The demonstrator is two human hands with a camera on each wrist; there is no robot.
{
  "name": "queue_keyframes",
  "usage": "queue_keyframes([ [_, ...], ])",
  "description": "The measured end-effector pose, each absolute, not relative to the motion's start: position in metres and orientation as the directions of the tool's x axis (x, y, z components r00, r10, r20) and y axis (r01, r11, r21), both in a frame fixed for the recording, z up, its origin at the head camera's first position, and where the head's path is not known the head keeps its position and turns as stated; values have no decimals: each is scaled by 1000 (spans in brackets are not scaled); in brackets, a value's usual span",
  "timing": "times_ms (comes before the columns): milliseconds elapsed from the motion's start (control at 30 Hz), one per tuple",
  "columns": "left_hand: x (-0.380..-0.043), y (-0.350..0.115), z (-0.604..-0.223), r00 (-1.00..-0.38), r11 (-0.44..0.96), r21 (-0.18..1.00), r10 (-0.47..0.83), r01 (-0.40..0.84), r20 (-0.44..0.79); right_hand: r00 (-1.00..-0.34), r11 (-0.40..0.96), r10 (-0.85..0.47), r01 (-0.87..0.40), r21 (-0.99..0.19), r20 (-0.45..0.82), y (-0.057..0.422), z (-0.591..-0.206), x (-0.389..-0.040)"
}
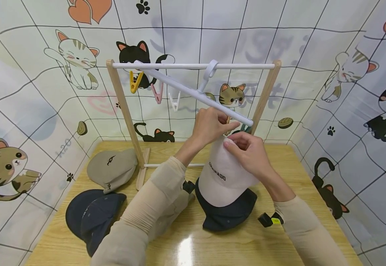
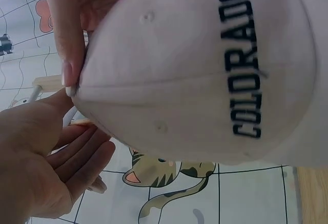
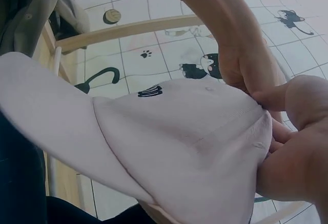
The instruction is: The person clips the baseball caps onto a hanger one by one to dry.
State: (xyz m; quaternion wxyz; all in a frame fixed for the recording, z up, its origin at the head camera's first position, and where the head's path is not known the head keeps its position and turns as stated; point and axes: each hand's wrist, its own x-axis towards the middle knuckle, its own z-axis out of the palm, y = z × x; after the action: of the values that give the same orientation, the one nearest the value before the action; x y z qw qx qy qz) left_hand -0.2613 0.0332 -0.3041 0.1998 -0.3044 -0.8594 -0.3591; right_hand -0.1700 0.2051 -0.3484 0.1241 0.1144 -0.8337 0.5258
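A pale pink-white baseball cap (image 1: 227,173) with COLORADO lettering hangs crown up, brim toward the table. My right hand (image 1: 251,151) pinches the top of its crown between thumb and fingers. The left hand (image 1: 209,125) is right beside that spot, its thumb reaching toward the crown; I cannot tell whether it grips something there. In the left wrist view the left fingers (image 2: 87,152) lie behind the crown. Just above both hands slants a white clip hanger (image 1: 196,94), hooked on the rack. Yellow (image 1: 135,82), pink (image 1: 157,93) and white clips (image 1: 175,101) dangle from it.
The drying rack has wooden posts (image 1: 124,111) and a white top bar (image 1: 179,66). Khaki (image 1: 111,168) and navy caps (image 1: 95,214) lie at the left on the wooden table (image 1: 179,247). Another navy cap (image 1: 227,218) lies beneath the held one; a greyish cap (image 1: 173,212) is partly behind my left forearm.
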Motion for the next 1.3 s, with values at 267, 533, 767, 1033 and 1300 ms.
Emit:
queue_keyframes([
  [267, -260, 35, -304, -726, 587, 461, 367, 665, 581, -942, 453, 8, -295, -841, 335, 195, -352, -173],
  [533, -259, 36, -307, -706, 604, 422, 368, 676, 605, -938, 493, 19, -293, -820, 346, 190, -360, -177],
  [767, -260, 36, -308, -673, 613, 374, 376, 696, 637, -929, 546, 58, -278, -790, 366, 189, -365, -180],
  [1033, -261, 35, -305, -653, 619, 342, 385, 707, 652, -918, 560, 95, -271, -783, 386, 187, -366, -184],
  [1300, -258, 35, -306, -654, 621, 340, 386, 706, 651, -916, 532, 138, -251, -809, 376, 185, -368, -184],
])
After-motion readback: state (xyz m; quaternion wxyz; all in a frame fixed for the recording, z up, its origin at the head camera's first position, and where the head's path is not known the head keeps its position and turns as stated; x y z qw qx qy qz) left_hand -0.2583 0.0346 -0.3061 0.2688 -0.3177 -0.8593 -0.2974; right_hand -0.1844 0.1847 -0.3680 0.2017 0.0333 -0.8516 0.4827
